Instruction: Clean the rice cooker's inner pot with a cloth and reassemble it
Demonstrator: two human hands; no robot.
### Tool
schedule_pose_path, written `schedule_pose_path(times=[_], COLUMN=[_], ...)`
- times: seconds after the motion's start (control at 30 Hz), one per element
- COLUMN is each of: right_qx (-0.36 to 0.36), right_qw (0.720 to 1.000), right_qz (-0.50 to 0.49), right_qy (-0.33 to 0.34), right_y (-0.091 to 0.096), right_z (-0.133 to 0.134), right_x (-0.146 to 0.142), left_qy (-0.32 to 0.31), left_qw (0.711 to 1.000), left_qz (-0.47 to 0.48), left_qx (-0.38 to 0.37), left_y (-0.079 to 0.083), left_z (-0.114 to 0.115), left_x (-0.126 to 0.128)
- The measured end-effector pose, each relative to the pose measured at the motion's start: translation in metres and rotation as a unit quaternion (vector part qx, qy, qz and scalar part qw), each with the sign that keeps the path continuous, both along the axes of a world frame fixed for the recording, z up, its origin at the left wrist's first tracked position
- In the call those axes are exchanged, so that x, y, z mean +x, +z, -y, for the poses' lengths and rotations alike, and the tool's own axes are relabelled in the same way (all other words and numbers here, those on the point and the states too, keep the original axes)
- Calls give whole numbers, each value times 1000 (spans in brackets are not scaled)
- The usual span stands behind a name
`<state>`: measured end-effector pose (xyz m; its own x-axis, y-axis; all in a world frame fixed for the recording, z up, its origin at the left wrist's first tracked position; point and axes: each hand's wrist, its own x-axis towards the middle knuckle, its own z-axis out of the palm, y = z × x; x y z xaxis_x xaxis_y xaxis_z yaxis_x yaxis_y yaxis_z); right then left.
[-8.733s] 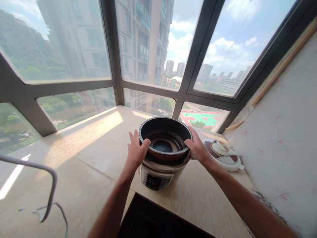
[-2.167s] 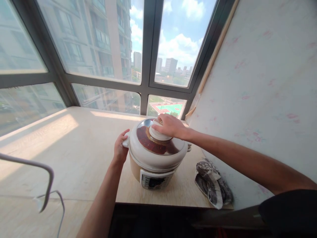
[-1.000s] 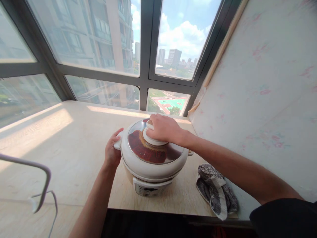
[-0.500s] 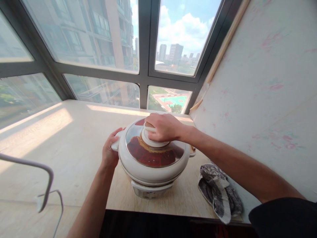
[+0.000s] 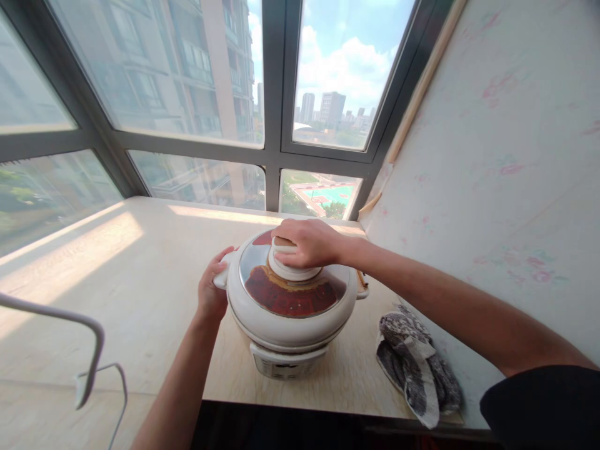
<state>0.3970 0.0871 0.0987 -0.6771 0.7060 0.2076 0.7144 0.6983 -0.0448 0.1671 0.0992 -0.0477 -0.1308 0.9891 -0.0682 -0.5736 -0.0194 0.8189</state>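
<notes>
A white electric cooking pot (image 5: 290, 334) stands on the pale sill, with a domed lid (image 5: 293, 297) seated on it. The lid has a see-through or shiny centre that looks reddish brown, and a white knob. My right hand (image 5: 309, 244) is closed around the lid's knob (image 5: 284, 245) from above. On the pot's left side, my left hand (image 5: 213, 284) grips the white side handle (image 5: 222, 276), its thumb on top. The right side handle (image 5: 362, 292) shows brown marks or wear. What lies inside the pot is hidden.
A bunched grey-and-white cloth (image 5: 417, 365) lies right of the pot, near the front edge. Bent grey metal rods (image 5: 96, 337) stick in at the lower left. Windows (image 5: 274, 156) close off the back; a flowered wall (image 5: 506, 206) stands on the right.
The view has tilted up slightly, so the scene sits a little lower. Both hands keep the same hold on the knob and the side handle; the lid stays on the pot.
</notes>
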Motion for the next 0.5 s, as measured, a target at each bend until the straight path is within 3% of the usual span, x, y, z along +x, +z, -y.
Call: schedule_pose_path(times=[0.2, 0.37, 0.5], right_qx=[-11, -17, -63], right_qw=[999, 1000, 995], right_qz=[30, -2, -74], right_qy=[10, -4, -20], right_y=[11, 8, -1], right_z=[-2, 2, 8], right_x=[0, 2, 22], left_qy=[-7, -14, -4], left_qw=[1000, 1000, 1000], left_qz=[-2, -1, 4], left_qx=[6, 5, -11], left_y=[-5, -6, -4], left_z=[-3, -3, 2], left_x=[-3, -3, -1])
